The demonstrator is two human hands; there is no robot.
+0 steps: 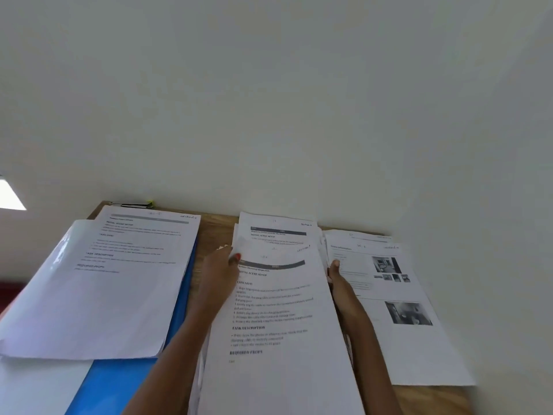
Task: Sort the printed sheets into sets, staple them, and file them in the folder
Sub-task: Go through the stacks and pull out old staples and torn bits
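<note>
Centrally, a stack of white printed sheets (278, 310) sits between both hands over the brown wooden table (215, 232). The left hand (221, 266) pinches its left edge, the red-nailed thumb pressed on top and the fingers clamped on the paper. The right hand (338, 277) grips the right edge; only its thumb shows, and its fingers are hidden under the sheets. To the left, another white printed pile (113, 280) lies on a blue plastic folder (125, 381). To the right, a pile with printed photos (404, 339) rests on the table.
</note>
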